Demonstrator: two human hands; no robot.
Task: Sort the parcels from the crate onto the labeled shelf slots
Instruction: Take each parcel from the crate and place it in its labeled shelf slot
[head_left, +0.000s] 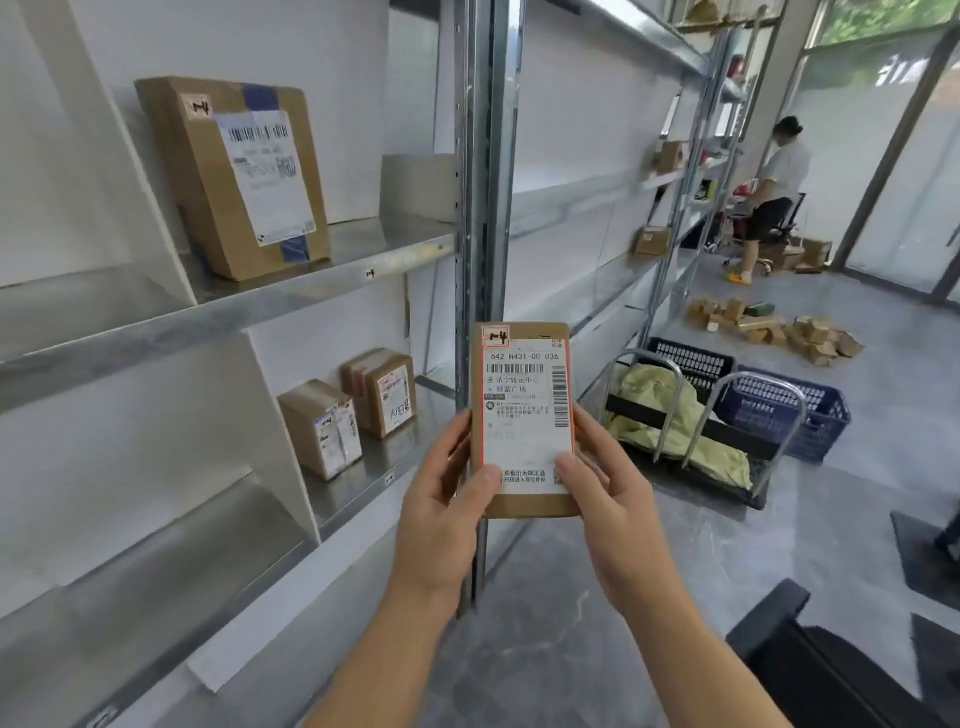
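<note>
A flat brown parcel (522, 410) with a white shipping label and a small handwritten tag at its top left is held upright in front of me, before the shelf's metal post. My left hand (447, 499) grips its lower left edge, thumb on the label. My right hand (602, 488) grips the lower right edge, thumb on the label too. On the upper shelf (311, 291) a large brown box (234, 176) leans against the wall. Two small boxes (322, 428) (382, 392) stand on the lower shelf. Small slot labels (370, 274) (389, 477) sit on the shelf edges.
A wire cart (691, 431) with a yellow bag stands on the floor to the right, beside two dark blue crates (789, 410). Several small boxes (779, 332) lie piled on the floor beyond. A person stands at the far shelves (774, 197). A black chair (831, 665) is at bottom right.
</note>
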